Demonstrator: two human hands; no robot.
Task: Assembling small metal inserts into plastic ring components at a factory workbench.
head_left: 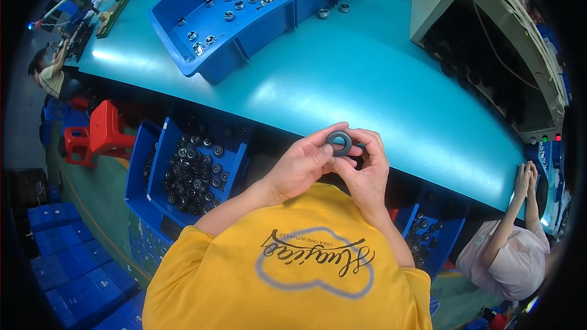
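Note:
Just past the table's near edge, both my hands hold up a dark grey ring point(348, 145), its hole facing me. My left hand point(304, 160) pinches the ring's left side between thumb and fingers. On its right side, the fingers of my right hand point(369, 171) are curled round it. Under the right fingers shows another dark patch, too shaded to make out. Teal tabletop is visible through the ring's hole.
A blue tray point(226, 55) of shiny metal wheel-like parts stands on the teal table point(342, 79), with two loose parts point(323, 13) beside it. Below the edge, blue bins point(235, 174) hold dark wheels. A metal housing point(428, 6) stands right; another person point(507, 256) sits nearby.

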